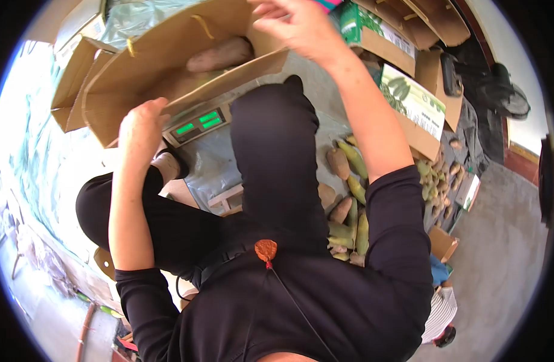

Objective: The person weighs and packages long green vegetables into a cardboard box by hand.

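Note:
An opened cardboard box sits tilted at the upper left, with a long brownish root vegetable inside. My left hand is at the box's near left edge, its fingers bent over the cardboard. Above the box's right end is my right hand, fingers apart and nothing visible in them; its fingertips run to the frame's top edge. Just under the box's near side, a scale shows green lit digits, too small to read.
Long green and brown root vegetables lie on the floor to my right, beside my knee. Printed cartons stand at the upper right. Clear plastic sheeting spreads along the left. A person in a striped top is at the lower right.

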`<action>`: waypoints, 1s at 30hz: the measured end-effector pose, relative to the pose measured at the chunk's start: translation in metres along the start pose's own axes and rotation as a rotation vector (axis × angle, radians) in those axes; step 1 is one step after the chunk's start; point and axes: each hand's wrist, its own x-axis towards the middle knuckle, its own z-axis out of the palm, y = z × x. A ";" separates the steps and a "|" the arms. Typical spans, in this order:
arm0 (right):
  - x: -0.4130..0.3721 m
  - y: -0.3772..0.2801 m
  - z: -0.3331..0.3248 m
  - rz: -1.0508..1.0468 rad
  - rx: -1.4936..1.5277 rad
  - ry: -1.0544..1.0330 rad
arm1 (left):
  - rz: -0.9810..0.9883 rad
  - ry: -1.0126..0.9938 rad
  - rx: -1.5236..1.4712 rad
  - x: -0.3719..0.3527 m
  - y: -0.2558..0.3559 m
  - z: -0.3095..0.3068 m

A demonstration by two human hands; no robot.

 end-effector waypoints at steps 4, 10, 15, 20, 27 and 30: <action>-0.069 0.057 -0.051 0.128 -0.100 0.228 | -0.061 -0.118 -0.024 0.003 0.002 -0.004; -0.216 0.206 -0.057 0.586 -0.444 0.236 | -0.021 -0.137 -0.055 0.003 0.002 -0.007; -0.340 0.274 -0.021 1.018 -0.616 0.166 | 0.013 -0.097 -0.062 0.002 -0.002 -0.005; -0.379 0.254 0.025 1.250 -0.683 0.020 | 0.037 -0.086 -0.063 0.001 -0.001 -0.010; -0.350 0.228 0.048 1.284 -0.914 -0.202 | 0.054 -0.090 -0.020 0.003 0.001 -0.012; -0.381 0.269 0.068 1.151 -0.912 -0.156 | 0.102 -0.024 -0.010 0.000 -0.003 -0.007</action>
